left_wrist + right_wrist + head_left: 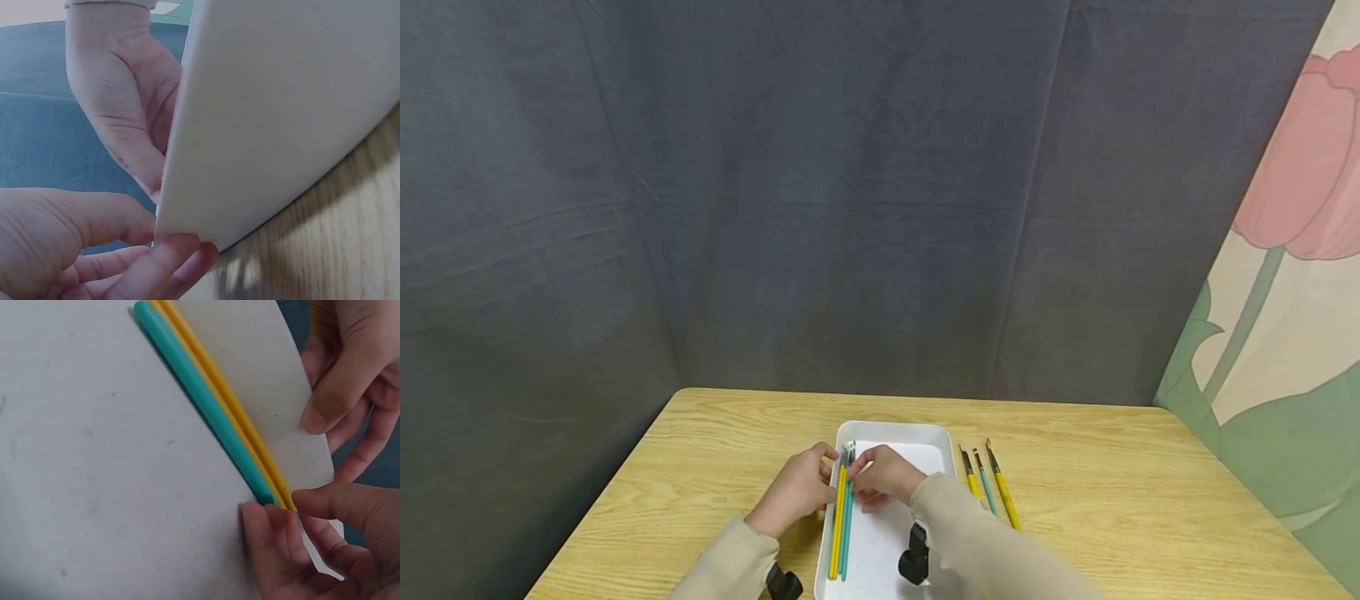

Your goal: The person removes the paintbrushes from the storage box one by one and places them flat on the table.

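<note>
A white tray point(891, 542) lies on the table with yellow paintbrushes point(837, 533) and a teal paintbrush point(847, 533) side by side along its left wall. My left hand point(797, 490) grips that wall's rim, thumb inside and fingers against the outer face, as the left wrist view shows. Over the tray, my right hand point(889, 475) has its thumb and fingertips on either side of the bristle ends, pinching the brushes together. In the right wrist view the handles of the teal brush point(197, 394) and the yellow brushes point(240, 419) lie closely parallel; their bristles are mostly hidden by the fingers.
Three more brushes lie on the wooden table point(1112, 500) right of the tray: a yellow one point(1003, 492), a teal one point(985, 482) and another yellow one point(970, 479), partly behind the right sleeve. A dark grey curtain point(850, 208) hangs behind the table.
</note>
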Tool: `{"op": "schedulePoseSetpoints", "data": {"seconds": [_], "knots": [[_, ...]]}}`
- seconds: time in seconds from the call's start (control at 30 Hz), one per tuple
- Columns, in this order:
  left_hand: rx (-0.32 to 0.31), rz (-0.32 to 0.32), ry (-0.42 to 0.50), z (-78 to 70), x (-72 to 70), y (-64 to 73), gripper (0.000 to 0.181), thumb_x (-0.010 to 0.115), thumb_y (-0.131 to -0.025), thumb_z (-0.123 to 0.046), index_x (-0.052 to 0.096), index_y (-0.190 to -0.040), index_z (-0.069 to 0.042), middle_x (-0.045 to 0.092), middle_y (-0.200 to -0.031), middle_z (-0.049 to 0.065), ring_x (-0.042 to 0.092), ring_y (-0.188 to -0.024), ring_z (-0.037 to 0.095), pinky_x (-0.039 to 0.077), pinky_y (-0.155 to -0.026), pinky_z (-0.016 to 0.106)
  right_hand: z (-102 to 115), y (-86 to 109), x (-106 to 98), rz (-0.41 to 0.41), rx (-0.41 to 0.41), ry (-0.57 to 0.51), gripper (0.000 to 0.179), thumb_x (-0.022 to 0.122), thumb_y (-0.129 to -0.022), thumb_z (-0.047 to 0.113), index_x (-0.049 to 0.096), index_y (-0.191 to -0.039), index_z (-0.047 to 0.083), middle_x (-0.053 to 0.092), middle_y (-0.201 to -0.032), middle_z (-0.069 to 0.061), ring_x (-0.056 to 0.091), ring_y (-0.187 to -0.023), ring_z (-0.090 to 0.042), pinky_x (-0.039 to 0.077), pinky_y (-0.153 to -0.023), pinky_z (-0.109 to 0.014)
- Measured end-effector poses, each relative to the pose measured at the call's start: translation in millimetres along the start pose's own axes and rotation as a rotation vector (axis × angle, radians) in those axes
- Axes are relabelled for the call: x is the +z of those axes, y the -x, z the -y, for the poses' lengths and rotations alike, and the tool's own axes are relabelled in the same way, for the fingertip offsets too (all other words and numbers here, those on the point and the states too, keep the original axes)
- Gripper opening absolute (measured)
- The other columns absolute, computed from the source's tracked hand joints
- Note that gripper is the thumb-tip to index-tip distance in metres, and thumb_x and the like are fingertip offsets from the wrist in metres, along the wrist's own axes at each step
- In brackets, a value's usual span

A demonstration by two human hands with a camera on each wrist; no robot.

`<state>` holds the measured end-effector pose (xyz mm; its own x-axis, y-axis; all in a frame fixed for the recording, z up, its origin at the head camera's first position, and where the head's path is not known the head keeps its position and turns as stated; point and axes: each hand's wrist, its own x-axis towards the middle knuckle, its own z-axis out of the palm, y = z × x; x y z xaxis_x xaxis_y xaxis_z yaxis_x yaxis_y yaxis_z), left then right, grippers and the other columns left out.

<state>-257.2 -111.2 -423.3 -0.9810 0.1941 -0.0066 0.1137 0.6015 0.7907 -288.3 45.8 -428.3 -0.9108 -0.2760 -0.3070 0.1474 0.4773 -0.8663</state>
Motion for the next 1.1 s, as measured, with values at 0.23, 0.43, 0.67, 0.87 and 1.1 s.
{"op": "schedulePoseSetpoints", "data": {"seconds": [0.23, 0.43, 0.67, 0.87, 1.1], "knots": [[-0.01, 0.004, -0.012, -0.4, -0.2, -0.3, 0.047, 0.067, -0.076, 0.006, 0.054, -0.12, 0.004, 0.062, -0.09, 0.012, 0.057, -0.061, 0.015, 0.05, -0.052, 0.028, -2.0, -4.2, 4.2, -0.045, 0.028, 0.013, 0.012, 0.068, -0.082, -0.003, 0.062, -0.091, 0.001, 0.056, -0.068, -0.006, 0.052, -0.05, -0.011, 0.055, -0.052, -0.025], [-0.014, 0.001, -0.019, 0.2, 0.3, -1.4, 0.047, 0.067, -0.075, 0.006, 0.054, -0.12, 0.003, 0.062, -0.09, 0.011, 0.057, -0.062, 0.015, 0.051, -0.052, 0.028, -1.8, -7.2, 6.6, -0.08, 0.043, 0.044, 0.013, 0.071, -0.081, -0.002, 0.06, -0.087, 0.003, 0.054, -0.064, -0.005, 0.051, -0.046, -0.01, 0.052, -0.047, -0.022], [-0.008, 0.004, -0.01, 1.5, 0.6, -1.4, 0.049, 0.067, -0.074, 0.006, 0.054, -0.121, 0.003, 0.062, -0.09, 0.012, 0.057, -0.063, 0.016, 0.051, -0.052, 0.028, -1.3, -7.5, 9.5, -0.092, 0.022, 0.046, 0.015, 0.069, -0.077, -0.007, 0.058, -0.082, 0.002, 0.052, -0.06, -0.004, 0.05, -0.043, -0.011, 0.052, -0.045, -0.023], [-0.008, 0.007, -0.003, 1.6, 0.7, -1.2, 0.049, 0.067, -0.074, 0.006, 0.054, -0.121, 0.003, 0.062, -0.09, 0.011, 0.057, -0.063, 0.016, 0.05, -0.053, 0.028, 0.1, -7.0, 10.4, -0.105, -0.003, 0.095, 0.017, 0.068, -0.075, -0.009, 0.055, -0.079, 0.002, 0.05, -0.06, -0.004, 0.05, -0.044, -0.013, 0.052, -0.044, -0.025], [-0.01, 0.01, 0.003, 0.5, 0.1, -1.5, 0.05, 0.066, -0.073, 0.007, 0.054, -0.121, 0.003, 0.062, -0.091, 0.012, 0.057, -0.065, 0.016, 0.05, -0.053, 0.028, 4.7, -5.3, 10.5, -0.116, -0.017, 0.177, 0.022, 0.07, -0.072, -0.011, 0.053, -0.075, 0.003, 0.05, -0.064, -0.006, 0.05, -0.043, -0.013, 0.053, -0.045, -0.026]]}}
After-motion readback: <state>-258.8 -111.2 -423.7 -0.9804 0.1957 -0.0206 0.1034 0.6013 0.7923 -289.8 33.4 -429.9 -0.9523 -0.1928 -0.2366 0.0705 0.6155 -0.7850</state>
